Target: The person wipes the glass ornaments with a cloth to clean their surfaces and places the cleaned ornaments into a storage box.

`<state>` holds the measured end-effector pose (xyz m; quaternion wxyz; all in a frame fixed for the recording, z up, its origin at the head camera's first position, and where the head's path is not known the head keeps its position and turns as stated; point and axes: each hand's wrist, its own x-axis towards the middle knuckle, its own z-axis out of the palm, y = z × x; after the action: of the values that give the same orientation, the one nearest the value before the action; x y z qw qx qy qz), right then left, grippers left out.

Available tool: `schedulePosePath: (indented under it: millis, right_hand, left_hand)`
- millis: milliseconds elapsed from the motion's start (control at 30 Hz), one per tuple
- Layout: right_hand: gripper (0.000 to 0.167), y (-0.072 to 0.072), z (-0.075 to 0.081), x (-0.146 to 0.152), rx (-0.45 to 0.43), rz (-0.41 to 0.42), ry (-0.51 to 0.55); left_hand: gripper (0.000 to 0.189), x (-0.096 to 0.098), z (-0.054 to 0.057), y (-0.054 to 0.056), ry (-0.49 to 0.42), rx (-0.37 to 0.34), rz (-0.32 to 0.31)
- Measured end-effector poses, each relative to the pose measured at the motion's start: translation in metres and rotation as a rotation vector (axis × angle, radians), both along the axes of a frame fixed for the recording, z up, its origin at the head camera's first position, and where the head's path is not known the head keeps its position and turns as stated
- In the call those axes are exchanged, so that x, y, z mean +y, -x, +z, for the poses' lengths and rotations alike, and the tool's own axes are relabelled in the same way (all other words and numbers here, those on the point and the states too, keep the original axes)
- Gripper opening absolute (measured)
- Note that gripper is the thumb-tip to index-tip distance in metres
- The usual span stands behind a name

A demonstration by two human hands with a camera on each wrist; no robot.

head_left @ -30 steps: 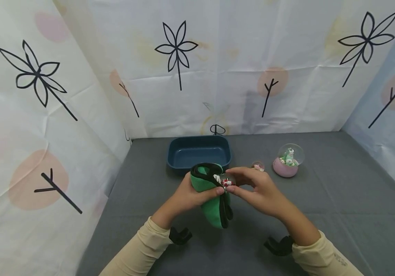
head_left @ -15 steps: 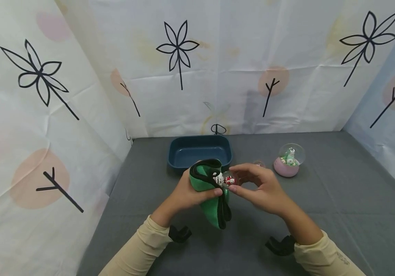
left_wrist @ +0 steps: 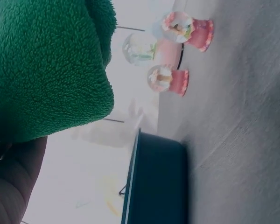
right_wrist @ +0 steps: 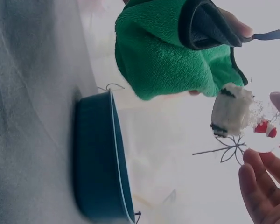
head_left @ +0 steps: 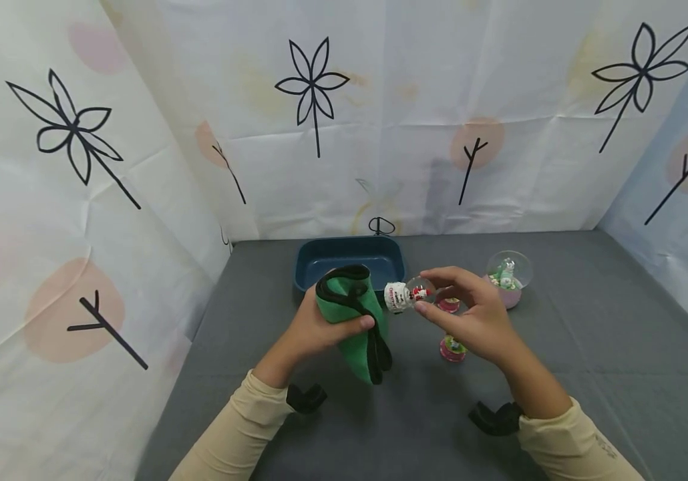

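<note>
My left hand [head_left: 322, 327] grips a folded green cloth [head_left: 350, 297] with black edging, thumb across its front. In my right hand [head_left: 476, 314], the fingers and thumb pinch a small snow globe [head_left: 397, 296] by its clear dome. Its white base points left toward the cloth, and a red and white figure shows inside. A gap separates globe and cloth in the head view; the right wrist view also shows the white base [right_wrist: 231, 111] just below the cloth [right_wrist: 163, 51]. Both things are held above the table.
A dark blue tray [head_left: 304, 284] stands at the back, behind the cloth. Two small pink-based snow globes [head_left: 452, 349] [left_wrist: 179, 83] stand near my right hand. Behind them is a larger snow globe [head_left: 507, 294] with a pink base. Patterned white fabric [head_left: 416, 160] walls the grey table.
My right hand has drawn the snow globe away from the cloth, to the right and slightly up. The left hand with the cloth has shifted a little left. Pink-based globes have come into view.
</note>
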<state>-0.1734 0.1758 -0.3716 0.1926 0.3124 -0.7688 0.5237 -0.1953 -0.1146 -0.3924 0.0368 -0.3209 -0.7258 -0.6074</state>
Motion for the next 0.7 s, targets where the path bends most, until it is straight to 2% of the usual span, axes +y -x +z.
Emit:
schedulePosePath:
  millis: [200,367,567,700]
  right_hand:
    - [0.044,0.006,-0.006,-0.007,0.039,-0.085,-0.110]
    - [0.040,0.012,-0.008,-0.014,0.040,-0.109,-0.151]
    - [0.036,0.020,-0.005,-0.027,0.012,-0.131,-0.181]
    - [0.037,0.026,-0.004,-0.039,-0.046,-0.149,-0.194]
  left_hand:
    - [0.047,-0.013,0.005,0.003,0.019,-0.004,-0.007]
    - [0.036,-0.023,0.009,0.004,0.019,-0.006,-0.005]
    - [0.035,-0.033,0.015,0.006,0.020,0.024,0.021]
    - [0.035,-0.038,0.020,0.007,-0.003,0.025,0.027]
